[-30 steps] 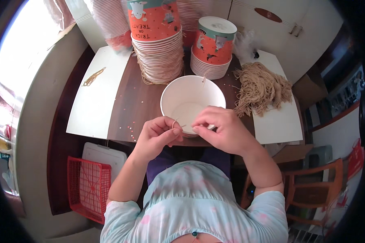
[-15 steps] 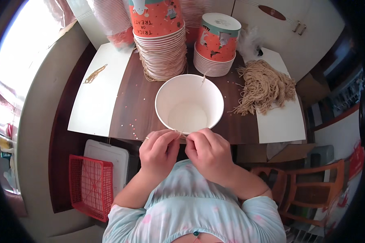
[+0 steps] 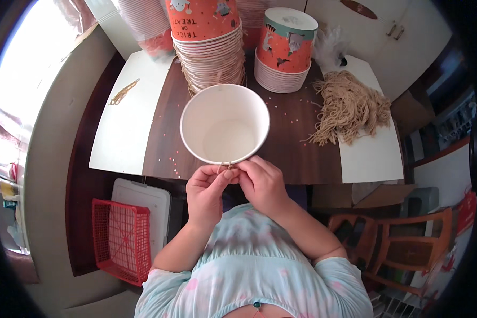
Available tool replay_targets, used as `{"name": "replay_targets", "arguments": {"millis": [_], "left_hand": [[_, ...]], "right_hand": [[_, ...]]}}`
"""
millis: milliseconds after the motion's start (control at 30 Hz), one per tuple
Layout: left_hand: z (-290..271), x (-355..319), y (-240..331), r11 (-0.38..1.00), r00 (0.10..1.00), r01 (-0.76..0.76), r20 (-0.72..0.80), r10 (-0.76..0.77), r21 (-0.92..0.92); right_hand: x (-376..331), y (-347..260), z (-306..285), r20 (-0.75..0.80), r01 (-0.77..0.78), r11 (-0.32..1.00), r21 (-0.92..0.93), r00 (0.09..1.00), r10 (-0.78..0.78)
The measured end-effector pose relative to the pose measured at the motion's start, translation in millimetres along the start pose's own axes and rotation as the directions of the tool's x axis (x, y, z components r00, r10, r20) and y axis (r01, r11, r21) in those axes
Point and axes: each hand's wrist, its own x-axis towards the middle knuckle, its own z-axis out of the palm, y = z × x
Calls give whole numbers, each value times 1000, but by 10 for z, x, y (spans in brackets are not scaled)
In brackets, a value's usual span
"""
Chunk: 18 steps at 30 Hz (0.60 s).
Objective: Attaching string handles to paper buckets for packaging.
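Observation:
A white-lined paper bucket [image 3: 225,114] stands at the near edge of the table, its mouth facing up toward me. At its near rim is a thin piece of tan twine [image 3: 225,165], looped close to the rim between my fingers. My left hand [image 3: 209,192] pinches the twine, thumb against the fingertips. Beside it, my right hand [image 3: 263,183] is closed at the rim with its fingertips meeting those of the left. The short ends of the twine are partly hidden by my fingers.
Behind the bucket rises a tall stack of orange printed buckets [image 3: 204,24]. A shorter stack [image 3: 287,45] stands to its right. A heap of tan twine [image 3: 350,108] lies at the right, and a few strands [image 3: 124,92] at the left. A red basket [image 3: 121,241] sits below left.
The bucket has shifted left and slightly away from me. My hands have come closer together at its near rim, and a twine loop now shows between the fingers.

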Motion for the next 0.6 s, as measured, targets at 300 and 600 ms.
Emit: {"name": "replay_targets", "arguments": {"millis": [300,600], "left_hand": [[-93,-106,128,943,982,168,-35,-185,-287],[-151,-129,133,997,991,-42,-127,34,-68]], "right_hand": [[56,-48,53,657,-679,-70,731,673,338],[-9,-158,237,726,-654,-327,682,554,407]]}}
